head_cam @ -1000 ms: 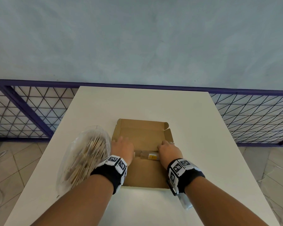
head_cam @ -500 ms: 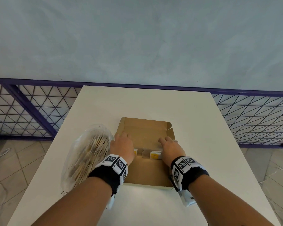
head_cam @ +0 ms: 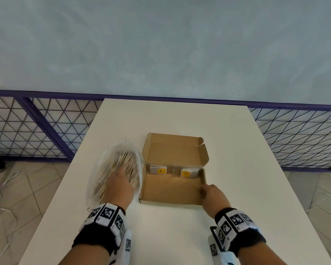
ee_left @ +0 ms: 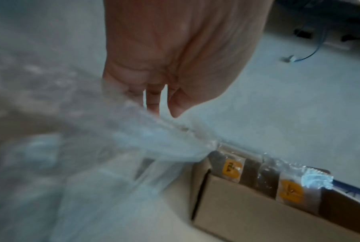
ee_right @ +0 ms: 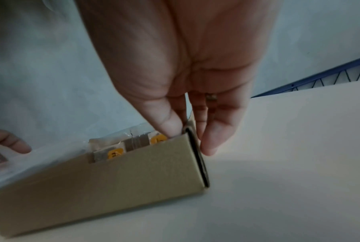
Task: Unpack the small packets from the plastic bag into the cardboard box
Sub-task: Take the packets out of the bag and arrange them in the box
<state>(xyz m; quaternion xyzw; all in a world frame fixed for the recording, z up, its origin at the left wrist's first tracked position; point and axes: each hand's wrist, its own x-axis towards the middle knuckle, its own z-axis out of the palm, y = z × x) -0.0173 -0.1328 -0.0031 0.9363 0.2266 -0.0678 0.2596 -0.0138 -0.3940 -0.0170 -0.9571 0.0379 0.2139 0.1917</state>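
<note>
Your left hand (head_cam: 120,185) reaches relaxed-fingered into the clear plastic bag (head_cam: 103,169); those packets (head_cam: 129,165) look light, slippery, so pinch edges; right hand (head_cam: 214,195) pinches the cardboard box (head_cam: 172,190) corner

Left hand (head_cam: 120,185): extended forward and to the left, fingers straight, reaching into the mouth of the clear plastic bag (head_cam: 111,169). Right hand (head_cam: 214,194): thumb and fingers (ee_right: 212,139) pinch the right wall of the open brown cardboard box (head_cam: 172,190). Both wrists carry black bands with marker tags.
</note>
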